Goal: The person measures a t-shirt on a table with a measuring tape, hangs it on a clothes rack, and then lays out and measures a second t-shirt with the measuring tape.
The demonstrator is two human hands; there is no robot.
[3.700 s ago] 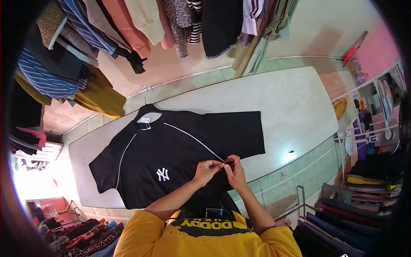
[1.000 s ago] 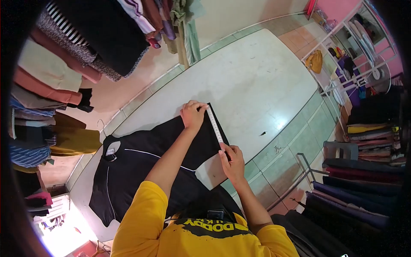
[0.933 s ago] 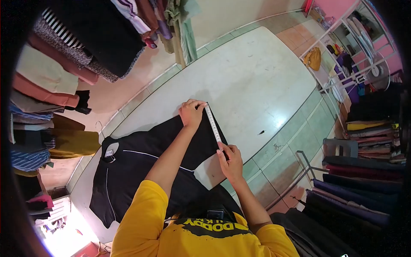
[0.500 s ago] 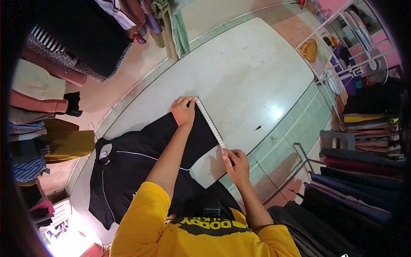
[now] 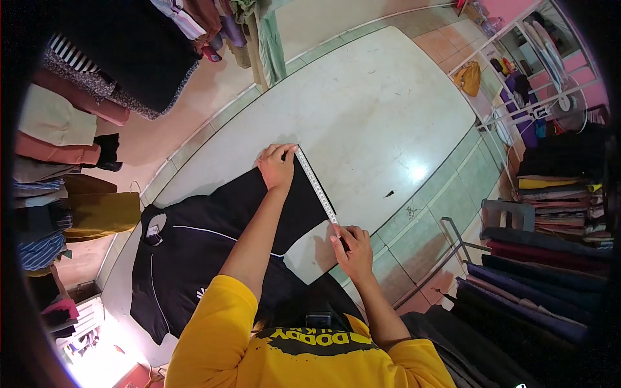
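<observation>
A black shirt (image 5: 174, 255) with thin white piping lies spread on the white table (image 5: 369, 103), its neckline and label toward the left. Along the end of one sleeve runs a white tape measure (image 5: 315, 184) with printed marks. My left hand (image 5: 277, 169) pinches the tape's far end at the upper corner of the sleeve, fingers resting on the fabric. At the sleeve's lower corner, my right hand (image 5: 355, 251) grips the near end between thumb and fingers. The tape looks straight between both hands. My left forearm covers part of the shirt.
Clothes hang on the left, including a mustard garment (image 5: 103, 216). More dark garments (image 5: 543, 278) hang on the right, near a grey metal bar (image 5: 446, 262) and a grey stool (image 5: 508, 213). A small dark scrap (image 5: 389, 193) lies on the table. A fan (image 5: 563, 103) stands at the far right.
My right hand has shifted slightly left, and the tape now sits a little inside the sleeve's edge. My left hand stays at the same corner. The view has moved slightly.
</observation>
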